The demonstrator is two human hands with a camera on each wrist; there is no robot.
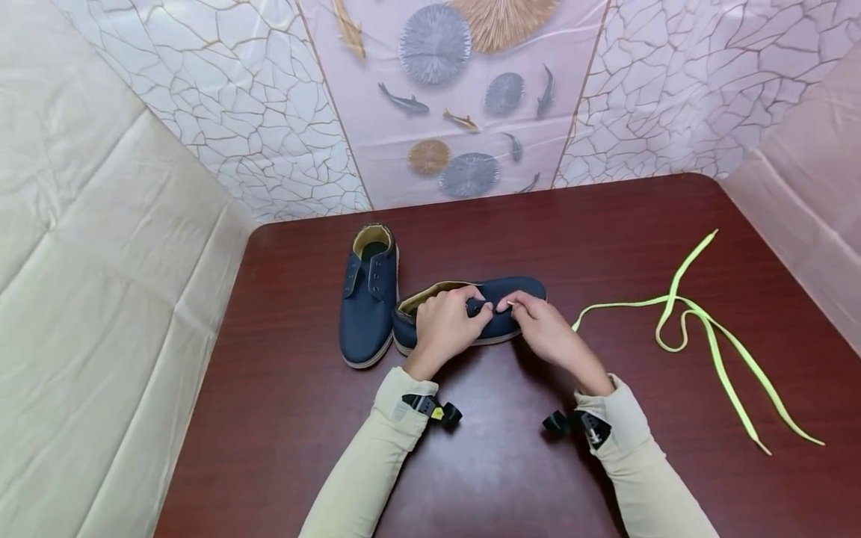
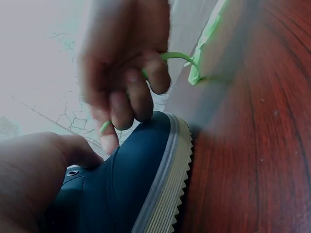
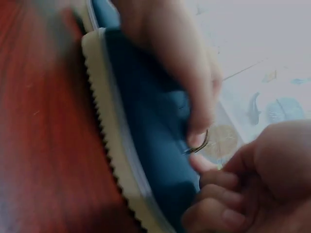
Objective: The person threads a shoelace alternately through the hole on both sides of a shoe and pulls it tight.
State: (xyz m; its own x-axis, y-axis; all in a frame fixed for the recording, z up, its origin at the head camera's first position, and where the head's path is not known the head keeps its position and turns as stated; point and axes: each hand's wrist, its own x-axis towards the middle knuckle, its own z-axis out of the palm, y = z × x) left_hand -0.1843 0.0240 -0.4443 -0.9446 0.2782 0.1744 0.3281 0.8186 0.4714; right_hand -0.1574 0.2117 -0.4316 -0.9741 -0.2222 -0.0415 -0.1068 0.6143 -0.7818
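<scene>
A navy blue shoe with a pale sole lies in the middle of the table, its toe to the right. My left hand pinches the shoe's eyelet flap between thumb and fingers. Close to the eyelets, my right hand pinches a neon green shoelace; its short tip pokes out from the fingers in the left wrist view. The lace runs out behind that hand onto the table. One metal eyelet shows beside the left thumb. In the right wrist view, the pinched lace end is mostly hidden by fingers.
The other navy shoe, without a lace, stands left of the worked one, toe toward me. Neon green lace lies in loops and loose ends on the right of the dark red table. Patterned cloth hangs behind.
</scene>
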